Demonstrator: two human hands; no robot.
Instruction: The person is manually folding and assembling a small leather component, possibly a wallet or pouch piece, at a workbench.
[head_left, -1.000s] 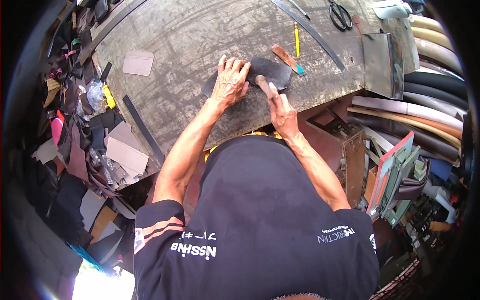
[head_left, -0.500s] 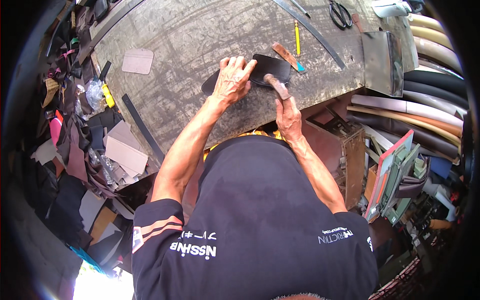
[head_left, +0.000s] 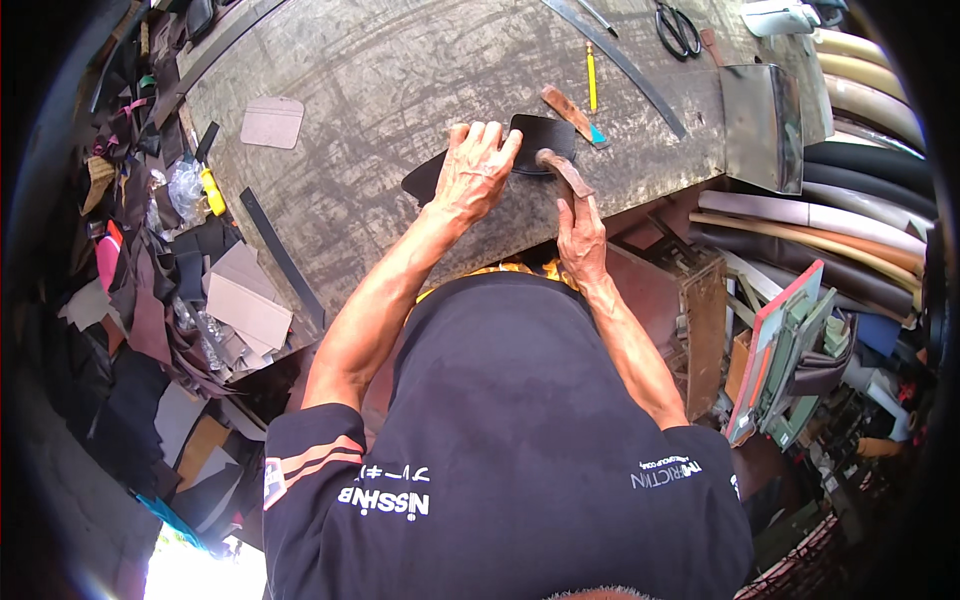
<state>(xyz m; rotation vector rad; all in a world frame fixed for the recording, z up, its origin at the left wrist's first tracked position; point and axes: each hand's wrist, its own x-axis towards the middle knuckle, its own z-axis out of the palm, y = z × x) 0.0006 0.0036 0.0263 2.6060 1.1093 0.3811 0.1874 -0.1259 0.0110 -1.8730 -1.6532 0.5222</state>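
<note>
The hammer (head_left: 566,172) has shifted rightward; the right hand (head_left: 582,240) grips it. The left hand (head_left: 470,178) overlies the black piece (head_left: 544,131); finger closure indeterminable.

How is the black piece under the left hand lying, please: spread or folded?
Apparently spread: the black piece shows on both sides of the left hand, which hides its middle, so I cannot tell about folds there.

On my feed I look steeply down through the head-worn fisheye, close over the dark shirt (head_left: 560,390), left hand (head_left: 475,175) and right hand (head_left: 582,242) above centre, worktable (head_left: 390,85) beyond
</note>
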